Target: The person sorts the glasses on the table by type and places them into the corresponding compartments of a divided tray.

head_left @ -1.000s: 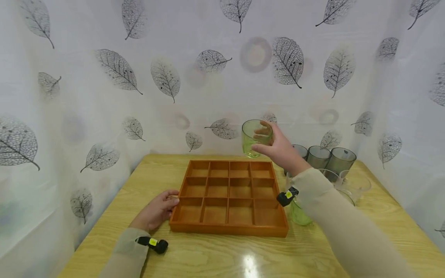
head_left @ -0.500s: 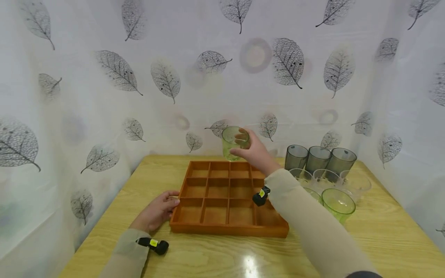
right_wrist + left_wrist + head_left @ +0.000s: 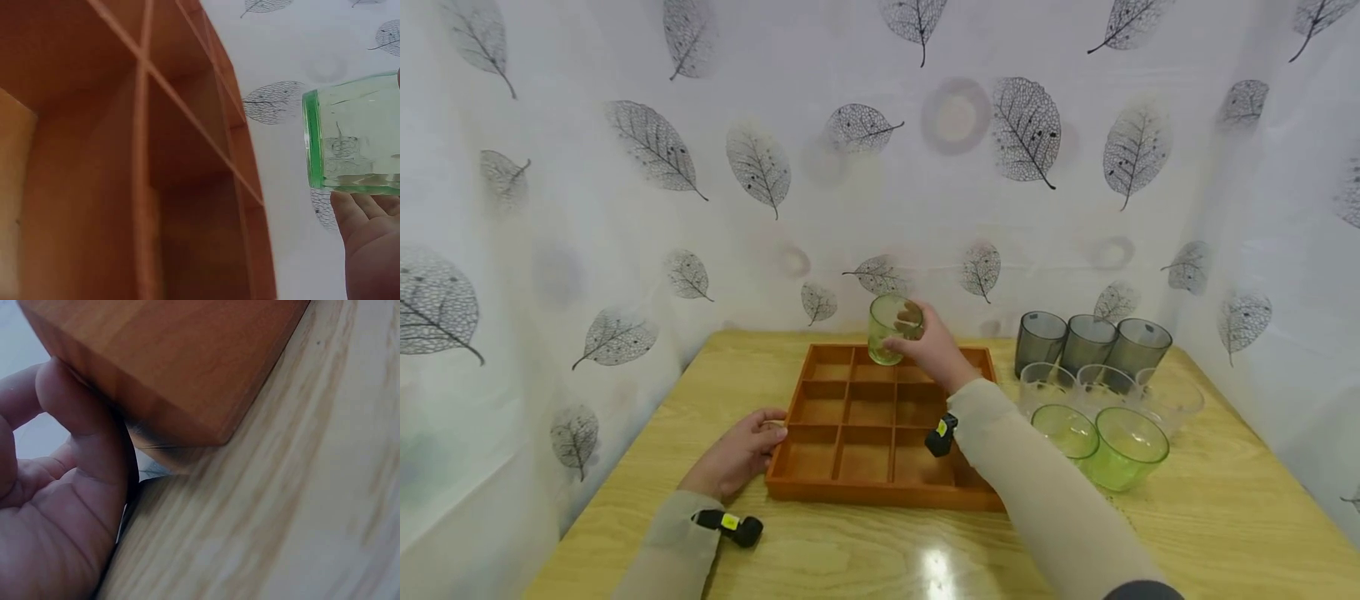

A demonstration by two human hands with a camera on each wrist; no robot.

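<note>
My right hand point(image 3: 936, 346) holds a green drinking glass point(image 3: 886, 333) upright above the back row of a wooden compartment box point(image 3: 887, 496). The glass's thick green base point(image 3: 314, 140) shows in the right wrist view, apart from the box, with fingers beneath the glass there. My left hand point(image 3: 741, 454) lies at the box's left side, its thumb and a finger touching the outer wall. In the left wrist view the thumb point(image 3: 81, 412) meets that wooden wall. All compartments that show hold nothing; my right forearm hides some on the right.
At the right of the table point(image 3: 820, 550) stand three grey glasses point(image 3: 1088, 346), three clear glasses point(image 3: 1048, 387) in front of them, and two green glasses point(image 3: 1127, 450) nearest me. A leaf-patterned curtain point(image 3: 880, 200) hangs behind the table.
My right hand has carried the green glass left and lowered it toward the box's back row. The two green glasses on the table have come into fuller view. The left hand stays put.
</note>
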